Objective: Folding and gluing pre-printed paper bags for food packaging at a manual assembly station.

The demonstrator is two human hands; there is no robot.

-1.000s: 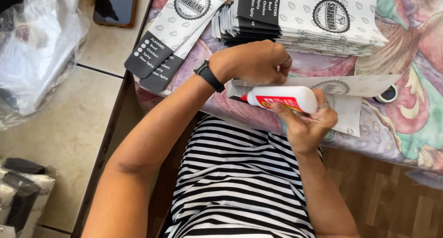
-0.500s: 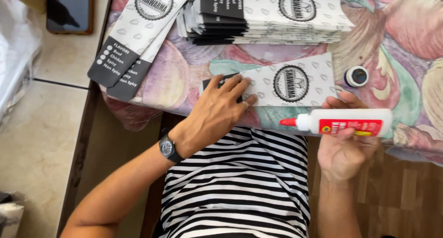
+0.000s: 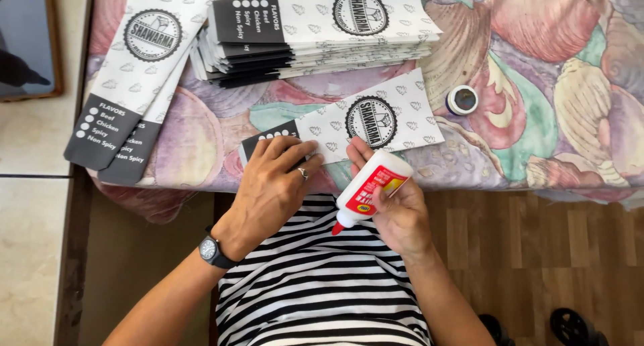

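My left hand (image 3: 272, 185) lies flat on the black end of a printed white paper sleeve (image 3: 376, 121) that rests on the flowered cloth near me. My right hand (image 3: 396, 205) grips a white glue bottle (image 3: 370, 185) with a red label, its red tip pointing down toward my striped shirt. The bottle hangs just off the sleeve's near edge. A small round dark cap (image 3: 461, 100) sits on the cloth to the right of the sleeve.
A stack of the same sleeves (image 3: 315, 31) lies at the back. Two more sleeves (image 3: 131, 71) hang over the cloth's left edge. A dark framed panel (image 3: 27, 44) rests on the tiled floor at left; wood floor (image 3: 537, 252) at right.
My right hand has brought the glue bottle in from the right and tipped it nozzle-down. My left hand has slid onto the sleeve's black end. The view has shifted closer.
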